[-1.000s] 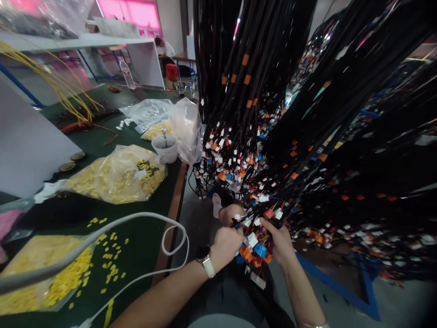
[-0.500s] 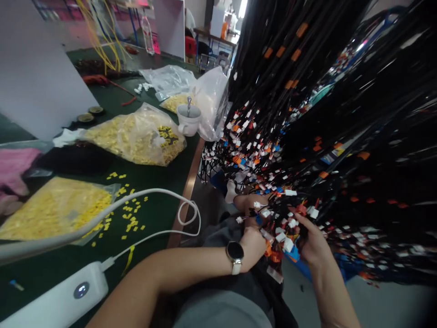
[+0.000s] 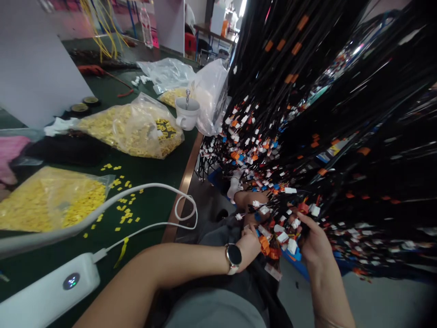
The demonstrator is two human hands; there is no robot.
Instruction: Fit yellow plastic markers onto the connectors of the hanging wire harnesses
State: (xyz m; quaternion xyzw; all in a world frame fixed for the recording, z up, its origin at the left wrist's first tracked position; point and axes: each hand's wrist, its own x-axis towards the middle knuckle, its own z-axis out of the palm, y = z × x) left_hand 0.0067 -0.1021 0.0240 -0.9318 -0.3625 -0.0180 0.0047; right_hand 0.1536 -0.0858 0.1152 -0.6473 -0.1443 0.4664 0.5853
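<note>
A bundle of wire harness ends [image 3: 282,237] with white, orange, red and blue connectors lies over my lap, between my two hands. My left hand [image 3: 250,243], with a watch on its wrist, is closed at the bundle's left side; its fingertips are partly hidden by the connectors. On the other side, my right hand [image 3: 316,241] grips the harness, its index finger stretched along a red connector [image 3: 303,207] and its other fingers curled behind the wires. Thick curtains of black cables [image 3: 269,59] hang in front and to the right, with many connectors at their lower ends.
On the green table [image 3: 143,177] at left lie bags of yellow pieces [image 3: 136,127], loose yellow pieces [image 3: 126,212], a white cup [image 3: 187,114] with a spoon, and a power bank [image 3: 51,291] with a white cable [image 3: 146,186]. The copper-coloured table edge [image 3: 186,182] runs beside my left arm.
The view has shifted slightly, so the table things sit a little further left and higher. Both hands stay at the harness bundle with only small movement.
</note>
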